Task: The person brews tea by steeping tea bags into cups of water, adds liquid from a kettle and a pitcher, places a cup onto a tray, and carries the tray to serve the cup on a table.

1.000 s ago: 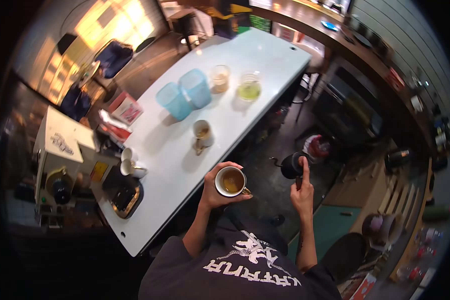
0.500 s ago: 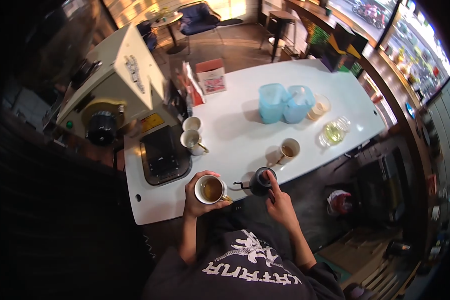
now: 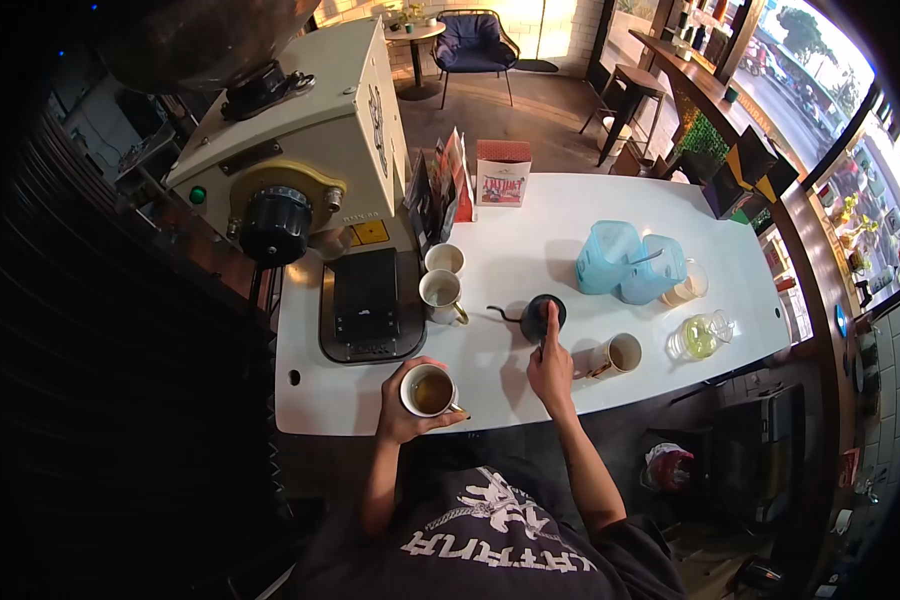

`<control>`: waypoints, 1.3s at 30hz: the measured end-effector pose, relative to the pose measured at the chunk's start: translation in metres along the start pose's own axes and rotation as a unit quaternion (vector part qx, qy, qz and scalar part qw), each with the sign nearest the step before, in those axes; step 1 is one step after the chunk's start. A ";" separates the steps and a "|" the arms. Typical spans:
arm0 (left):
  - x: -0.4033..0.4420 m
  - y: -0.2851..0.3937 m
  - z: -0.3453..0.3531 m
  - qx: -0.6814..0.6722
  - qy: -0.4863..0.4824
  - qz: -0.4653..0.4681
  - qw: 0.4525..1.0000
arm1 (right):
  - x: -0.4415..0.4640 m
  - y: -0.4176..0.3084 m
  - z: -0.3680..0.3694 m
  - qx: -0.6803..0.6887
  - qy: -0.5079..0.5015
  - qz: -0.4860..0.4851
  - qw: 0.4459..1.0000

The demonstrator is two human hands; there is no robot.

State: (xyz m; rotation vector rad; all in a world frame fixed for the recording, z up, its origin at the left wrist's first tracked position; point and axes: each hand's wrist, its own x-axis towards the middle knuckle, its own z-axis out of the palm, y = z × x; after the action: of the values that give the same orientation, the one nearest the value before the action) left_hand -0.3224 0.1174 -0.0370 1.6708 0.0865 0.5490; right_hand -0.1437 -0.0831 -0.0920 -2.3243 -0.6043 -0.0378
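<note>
My left hand (image 3: 402, 410) is wrapped round a white cup (image 3: 430, 391) holding brown liquid, near the front edge of the white table (image 3: 490, 380). My right hand (image 3: 552, 370) grips a black gooseneck kettle (image 3: 543, 318), its index finger stretched over the lid and its spout pointing left, above the table. Right of that hand is another cup (image 3: 620, 353) with brown liquid. Two more white cups (image 3: 442, 290) (image 3: 444, 259) stand close together beside a black scale (image 3: 366, 296). Whether the kettle touches the table I cannot tell.
A cream grinder (image 3: 300, 150) rises at the left. Blue containers (image 3: 610, 258) (image 3: 653, 270), a glass cup (image 3: 687, 284) and a glass pitcher (image 3: 701, 336) with yellow-green liquid stand at the right. Bags (image 3: 452, 180) and a red-white box (image 3: 503, 174) stand at the back.
The view has swung left toward the grinder. My right hand has brought the kettle from beyond the table's front edge to over the table. My left hand still holds its cup.
</note>
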 end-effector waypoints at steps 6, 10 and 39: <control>0.012 -0.008 0.006 0.015 -0.028 0.004 0.999 | 0.060 0.005 0.026 -0.047 0.027 0.021 0.998; 0.021 -0.021 0.018 0.022 -0.053 0.000 0.998 | 0.099 0.008 0.035 -0.045 0.024 0.011 0.999; 0.076 -0.069 0.106 0.039 -0.217 0.014 0.975 | -0.024 -0.012 -0.091 -0.063 -0.023 -0.060 0.996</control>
State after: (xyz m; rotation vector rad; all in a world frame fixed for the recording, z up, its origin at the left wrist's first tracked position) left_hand -0.1953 0.0609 -0.0872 1.8355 -0.2373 0.1942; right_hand -0.1574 -0.1459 -0.0221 -2.4130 -0.7857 -0.0811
